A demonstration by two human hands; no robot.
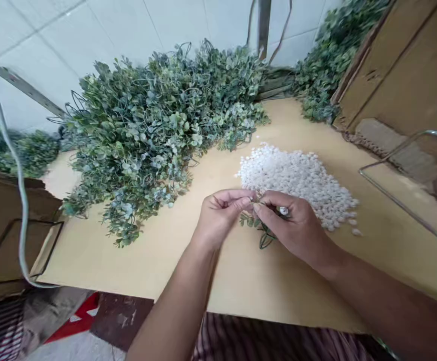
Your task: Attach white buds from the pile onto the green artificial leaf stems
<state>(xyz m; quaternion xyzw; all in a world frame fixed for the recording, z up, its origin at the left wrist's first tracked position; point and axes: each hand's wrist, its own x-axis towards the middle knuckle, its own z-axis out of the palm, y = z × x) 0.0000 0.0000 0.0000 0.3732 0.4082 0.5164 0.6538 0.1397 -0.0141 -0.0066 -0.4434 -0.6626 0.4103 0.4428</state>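
My left hand [224, 213] and my right hand [291, 220] meet over the middle of the table, fingertips pinched together. Between them is an artificial greenery sprig [254, 220], its small leaves and a looped dark green stem hanging below the fingers. Both hands grip it near its upper end; the exact spot at the fingertips is too small to make out. A single white bead-like piece [283, 211] shows in the curl of my right hand. Just beyond the hands lies a pile of small white bead-like pieces [297, 178].
A large heap of artificial greenery [154, 125] covers the table's back left. More greenery [339, 50] lies at the back right beside a cardboard box [402, 65]. A bent metal rod [399, 200] sticks out at right. A pale cable [19, 180] hangs at left over the tabletop [128, 271].
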